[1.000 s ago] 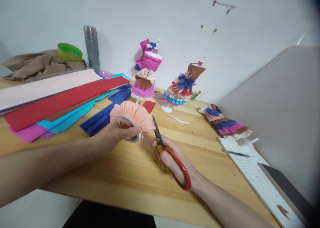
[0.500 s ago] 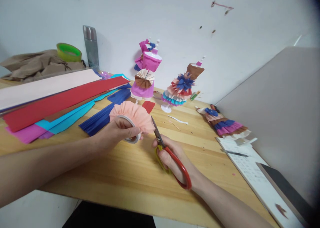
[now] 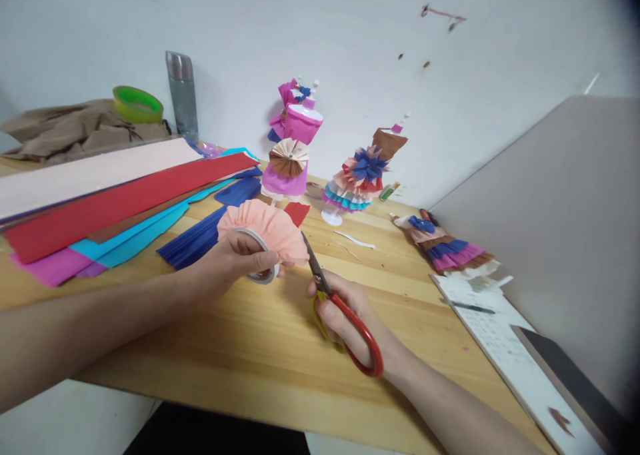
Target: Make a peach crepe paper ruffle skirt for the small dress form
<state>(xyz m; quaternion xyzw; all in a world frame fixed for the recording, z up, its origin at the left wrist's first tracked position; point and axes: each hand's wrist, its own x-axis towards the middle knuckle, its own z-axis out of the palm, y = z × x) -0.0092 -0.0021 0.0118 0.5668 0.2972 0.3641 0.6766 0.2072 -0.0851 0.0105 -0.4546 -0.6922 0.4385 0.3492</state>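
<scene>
My left hand (image 3: 240, 258) is closed on a roll of tape (image 3: 265, 273) and a gathered peach crepe paper strip (image 3: 267, 227), which fans out above the fingers. In my right hand (image 3: 345, 302) is a pair of scissors (image 3: 353, 325) with one red and one yellow handle loop. Their blades point up at the right edge of the peach paper; I cannot tell whether they touch it. A small red paper piece (image 3: 299, 213) lies just behind the fan. Pleated dark blue paper (image 3: 193, 238) is on the table to its left.
Long crepe paper strips (image 3: 125, 205) cover the table's left side. Two small dress forms in paper outfits, one pink (image 3: 300, 122) and one brown-topped (image 3: 387, 145), stand near the wall. A flat paper dress (image 3: 447, 242) and a whiteboard (image 3: 480, 322) lie at right. A bottle (image 3: 183, 98) stands back left.
Almost nothing differs. The peach paper and my left hand have shifted very slightly left and up; the scissors stay beside the paper's right edge.
</scene>
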